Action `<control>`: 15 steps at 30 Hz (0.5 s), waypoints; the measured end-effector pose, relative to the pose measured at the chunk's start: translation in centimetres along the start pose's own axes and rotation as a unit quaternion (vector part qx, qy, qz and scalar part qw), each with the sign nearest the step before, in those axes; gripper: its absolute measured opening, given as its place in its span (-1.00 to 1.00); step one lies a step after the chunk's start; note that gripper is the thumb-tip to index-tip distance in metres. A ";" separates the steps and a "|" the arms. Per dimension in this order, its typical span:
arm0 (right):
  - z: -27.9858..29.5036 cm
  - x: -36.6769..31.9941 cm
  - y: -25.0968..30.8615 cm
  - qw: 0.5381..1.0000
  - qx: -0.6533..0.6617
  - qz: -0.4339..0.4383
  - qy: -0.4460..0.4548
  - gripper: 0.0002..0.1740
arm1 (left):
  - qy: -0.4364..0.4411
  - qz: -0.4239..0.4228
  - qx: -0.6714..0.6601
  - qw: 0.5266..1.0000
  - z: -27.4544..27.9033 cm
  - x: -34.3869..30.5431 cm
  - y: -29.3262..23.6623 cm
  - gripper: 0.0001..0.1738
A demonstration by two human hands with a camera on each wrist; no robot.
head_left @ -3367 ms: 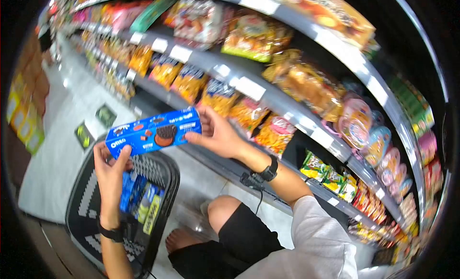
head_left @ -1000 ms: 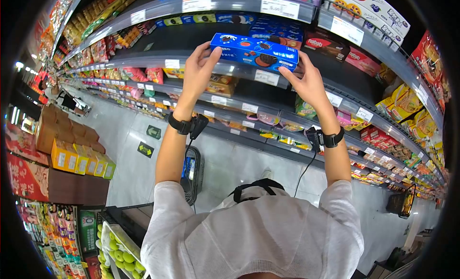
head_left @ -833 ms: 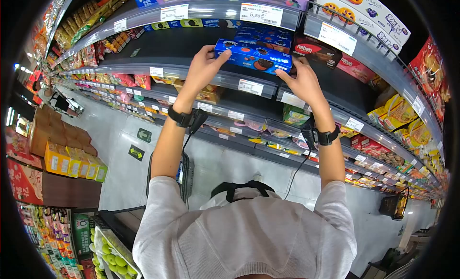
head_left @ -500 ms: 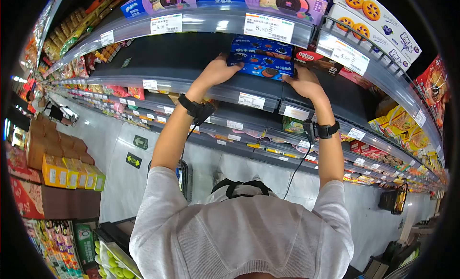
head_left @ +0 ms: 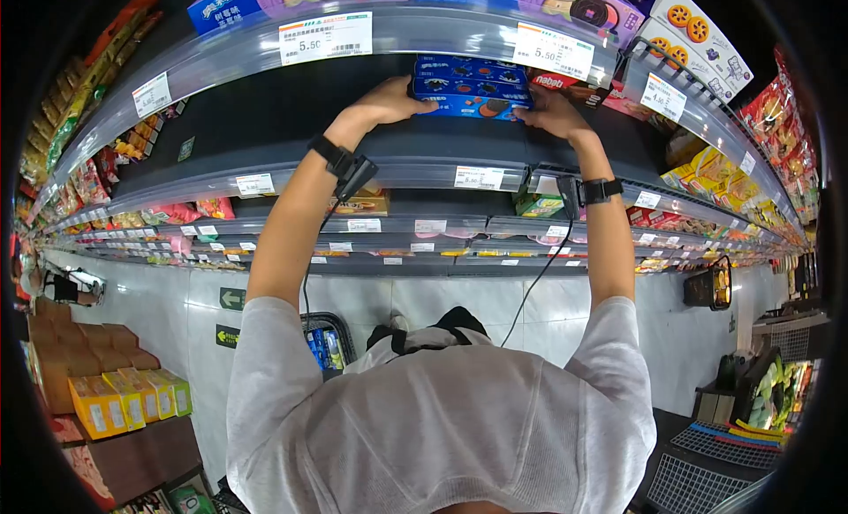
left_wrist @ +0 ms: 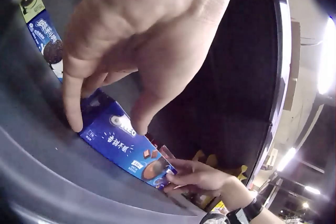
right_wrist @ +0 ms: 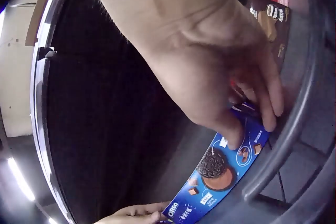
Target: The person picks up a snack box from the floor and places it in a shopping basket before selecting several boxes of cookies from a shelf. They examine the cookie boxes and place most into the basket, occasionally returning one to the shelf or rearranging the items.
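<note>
A long blue Oreo cookie box (head_left: 481,106) lies on the dark shelf (head_left: 291,117), in front of similar blue boxes (head_left: 473,70). My left hand (head_left: 389,102) holds its left end, thumb on the front face and fingers round the end, as the left wrist view shows on the box (left_wrist: 113,134). At the other end my right hand (head_left: 556,115) grips it the same way. The right wrist view shows the thumb pressed on the front of the box (right_wrist: 215,174) and fingers past its edge.
Right of the blue boxes are red nabati boxes (head_left: 565,88). A shelf edge with price tags (head_left: 327,39) runs above the hands, another (head_left: 480,177) below. On the floor stands a shopping basket (head_left: 343,330) with blue packs inside. Cables hang from both wrists.
The Oreo box has gone from above the basket up to the shelf, then back onto it against the other blue boxes. Both hands have moved with it and the view has shifted closer.
</note>
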State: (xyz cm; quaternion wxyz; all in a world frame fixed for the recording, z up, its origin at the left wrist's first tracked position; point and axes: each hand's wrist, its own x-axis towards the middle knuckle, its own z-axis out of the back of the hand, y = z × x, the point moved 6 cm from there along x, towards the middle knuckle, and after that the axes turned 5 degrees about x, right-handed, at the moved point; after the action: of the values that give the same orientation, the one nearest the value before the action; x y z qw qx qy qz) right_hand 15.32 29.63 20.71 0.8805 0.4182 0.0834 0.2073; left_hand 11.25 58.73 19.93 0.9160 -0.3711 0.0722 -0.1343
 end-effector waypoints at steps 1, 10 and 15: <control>-0.4 0.1 -0.6 0.995 0.099 -0.002 -0.007 -0.37 | -0.003 0.039 0.035 0.999 0.0 0.1 -0.1 -0.34; 0.6 0.5 -2.3 0.992 0.105 -0.058 0.036 -0.29 | -0.052 0.006 -0.037 0.998 -0.7 2.9 2.3 -0.59; 0.9 0.7 -2.2 0.990 0.113 -0.060 0.053 -0.30 | -0.070 0.040 0.045 0.996 -0.3 1.7 0.7 -0.59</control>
State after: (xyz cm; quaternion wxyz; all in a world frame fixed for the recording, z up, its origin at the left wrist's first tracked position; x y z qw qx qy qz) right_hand 16.89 28.03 19.62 0.8328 0.4977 0.1772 0.1655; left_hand 12.91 58.53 19.19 0.9394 -0.3345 0.0164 -0.0738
